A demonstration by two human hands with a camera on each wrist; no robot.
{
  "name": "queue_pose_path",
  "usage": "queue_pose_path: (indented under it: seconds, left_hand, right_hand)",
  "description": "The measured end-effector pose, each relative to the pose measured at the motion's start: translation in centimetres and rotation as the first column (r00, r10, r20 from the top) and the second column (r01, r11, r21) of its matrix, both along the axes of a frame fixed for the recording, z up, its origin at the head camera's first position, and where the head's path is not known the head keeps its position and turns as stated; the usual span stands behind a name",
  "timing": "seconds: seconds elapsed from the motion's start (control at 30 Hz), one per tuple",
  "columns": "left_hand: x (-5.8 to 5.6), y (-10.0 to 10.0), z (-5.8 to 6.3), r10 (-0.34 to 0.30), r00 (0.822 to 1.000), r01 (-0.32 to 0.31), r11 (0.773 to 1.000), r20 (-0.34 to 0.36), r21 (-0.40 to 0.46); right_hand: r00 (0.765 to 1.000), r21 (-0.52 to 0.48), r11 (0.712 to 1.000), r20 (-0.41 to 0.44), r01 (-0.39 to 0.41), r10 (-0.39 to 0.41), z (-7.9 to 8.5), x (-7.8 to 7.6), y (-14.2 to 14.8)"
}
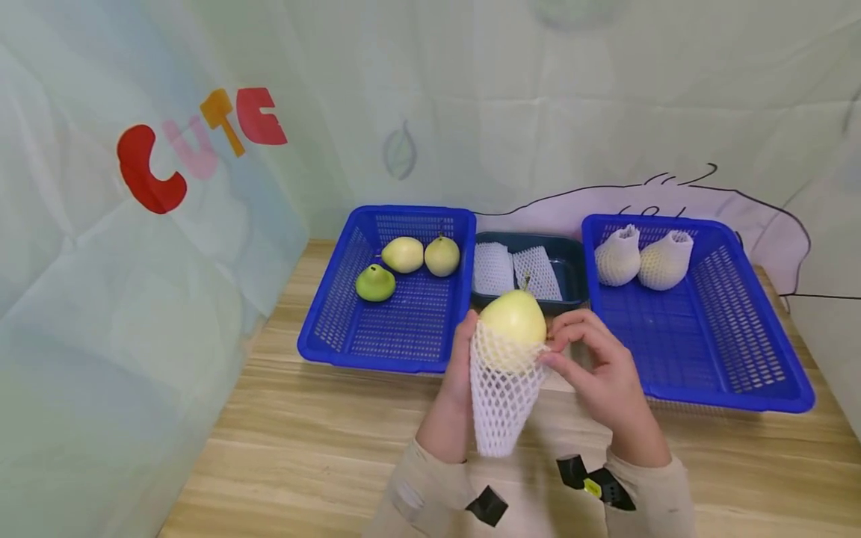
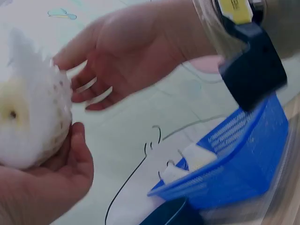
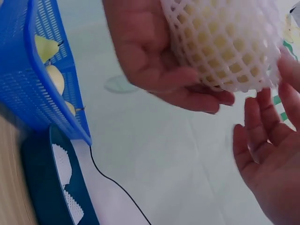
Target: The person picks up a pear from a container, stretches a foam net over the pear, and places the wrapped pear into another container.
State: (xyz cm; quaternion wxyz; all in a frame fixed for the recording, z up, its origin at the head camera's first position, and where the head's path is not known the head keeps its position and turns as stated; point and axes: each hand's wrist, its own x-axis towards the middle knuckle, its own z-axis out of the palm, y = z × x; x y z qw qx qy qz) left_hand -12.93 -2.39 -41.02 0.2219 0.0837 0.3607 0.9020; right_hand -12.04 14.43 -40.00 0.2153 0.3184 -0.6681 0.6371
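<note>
A pale yellow pear (image 1: 514, 315) stands stem-up, partly inside a white foam net sleeve (image 1: 501, 407) whose loose end hangs below it. My left hand (image 1: 459, 373) holds the netted pear from the left side, fingers curled behind it. At the right, my right hand (image 1: 599, 366) pinches the sleeve's upper edge between thumb and fingers. The left wrist view shows the pear's underside (image 2: 13, 114) through the sleeve's open end. In the right wrist view the netting (image 3: 229, 47) stretches around the pear, with the left hand (image 3: 150, 56) cupping it.
A blue basket (image 1: 383, 366) at left holds three bare pears. Between the baskets, a dark green tray (image 1: 572, 261) contains flat foam sleeves (image 1: 493, 267). The right blue basket (image 1: 733, 400) has two netted pears (image 1: 664, 260). A printed cloth (image 1: 430, 112) hangs behind the wooden table (image 1: 289, 448).
</note>
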Motion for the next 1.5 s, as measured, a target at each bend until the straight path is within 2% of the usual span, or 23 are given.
queue_pose_path:
  seconds: [0.17,0.33,0.4,0.47,0.5,0.57,0.63,0.67,0.7,0.73,0.77,0.87,0.93,1.0,1.03,1.1,1.2,1.23,1.33,1.4,1.43,1.47,1.5]
  left_hand:
    - [-0.3,0.2,-0.8,0.044,0.995,-0.046,0.999,-0.089,-0.02]
    - [-0.4,0.5,-0.5,0.077,0.988,-0.089,0.992,-0.135,-0.086]
    - [-0.4,0.7,-0.5,0.11,0.981,-0.133,0.981,-0.157,-0.143]
    - [-0.5,0.8,-0.7,0.179,0.964,-0.219,0.952,-0.196,-0.212]
    - [-0.6,0.9,-0.8,0.225,0.946,-0.282,0.926,-0.233,-0.252]
    - [-0.7,1.0,-1.1,0.322,0.891,-0.421,0.848,-0.319,-0.322]
    - [-0.8,1.0,-1.4,0.419,0.814,-0.563,0.741,-0.402,-0.366]
    - [-0.8,1.0,-1.5,0.458,0.774,-0.618,0.696,-0.436,-0.366]
    - [-0.9,1.0,-1.5,0.484,0.739,-0.66,0.659,-0.467,-0.36]
    - [-0.9,1.0,-1.6,0.505,0.711,-0.689,0.638,-0.49,-0.344]
    - [-1.0,1.1,-1.6,0.517,0.688,-0.709,0.629,-0.509,-0.319]
    - [-0.9,1.3,-1.6,0.539,0.618,-0.754,0.612,-0.572,-0.238]
    - [-0.8,1.4,-1.7,0.555,0.573,-0.779,0.598,-0.603,-0.19]
    - [-0.7,1.4,-1.7,0.57,0.539,-0.799,0.579,-0.62,-0.163]
    - [-0.7,1.3,-1.8,0.584,0.537,-0.803,0.576,-0.609,-0.156]
    - [-0.8,1.2,-1.7,0.609,0.547,-0.804,0.573,-0.575,-0.158]
    - [-0.9,0.9,-1.5,0.649,0.585,-0.794,0.579,-0.487,-0.182]
    - [-0.9,0.8,-1.4,0.666,0.591,-0.793,0.582,-0.455,-0.179]
    - [-1.1,0.6,-1.3,0.681,0.59,-0.792,0.593,-0.435,-0.146]
    - [-1.4,0.3,-1.4,0.651,0.577,-0.787,0.604,-0.494,-0.123]
    - [-1.5,0.2,-1.4,0.622,0.562,-0.786,0.607,-0.546,-0.118]
    - [-1.6,0.1,-1.5,0.584,0.535,-0.79,0.603,-0.61,-0.115]
    - [-1.8,-0.1,-1.6,0.541,0.499,-0.796,0.595,-0.676,-0.112]
  right_hand:
    - [0.996,-0.218,0.975,0.092,0.027,-0.007,0.2,0.1,-0.1]
    - [0.982,-0.337,0.937,0.186,0.094,-0.032,-0.1,-0.1,-0.9]
    - [0.972,-0.359,0.927,0.233,0.114,-0.029,-0.3,0.0,-1.4]
    - [0.955,-0.363,0.922,0.295,0.137,-0.026,-0.6,0.0,-1.9]
    - [0.943,-0.358,0.921,0.331,0.156,-0.031,-0.7,0.1,-2.1]
    - [0.913,-0.347,0.919,0.407,0.188,-0.033,-0.8,0.2,-2.5]
    - [0.881,-0.338,0.919,0.474,0.203,-0.02,-0.9,0.3,-2.9]
    - [0.867,-0.331,0.921,0.498,0.204,-0.013,-0.9,0.3,-3.0]
    - [0.857,-0.325,0.925,0.515,0.199,-0.003,-0.9,0.4,-3.2]
    - [0.851,-0.322,0.927,0.525,0.193,0.005,-0.9,0.5,-3.3]
    - [0.849,-0.328,0.926,0.529,0.186,0.017,-0.8,0.5,-3.5]
    - [0.856,-0.432,0.893,0.501,0.122,0.125,-0.9,0.8,-4.1]
    - [0.864,-0.512,0.856,0.46,0.07,0.204,-0.9,0.9,-4.4]
    - [0.855,-0.588,0.809,0.412,-0.015,0.316,-1.0,1.0,-4.5]
    - [0.848,-0.604,0.796,0.393,-0.053,0.355,-1.0,1.0,-4.5]
    - [0.832,-0.607,0.785,0.368,-0.124,0.416,-1.1,0.9,-4.4]
    - [0.793,-0.587,0.779,0.357,-0.221,0.494,-1.3,0.7,-4.2]
    - [0.784,-0.571,0.784,0.359,-0.245,0.507,-1.4,0.7,-4.2]
    - [0.749,-0.537,0.784,0.37,-0.311,0.55,-1.5,0.6,-4.1]
    - [0.722,-0.525,0.774,0.371,-0.354,0.583,-1.5,0.6,-4.1]
    - [0.712,-0.523,0.768,0.372,-0.37,0.596,-1.5,0.6,-4.1]
    - [0.701,-0.523,0.761,0.37,-0.385,0.609,-1.5,0.6,-4.1]
    - [0.694,-0.523,0.756,0.371,-0.393,0.617,-1.5,0.6,-4.1]
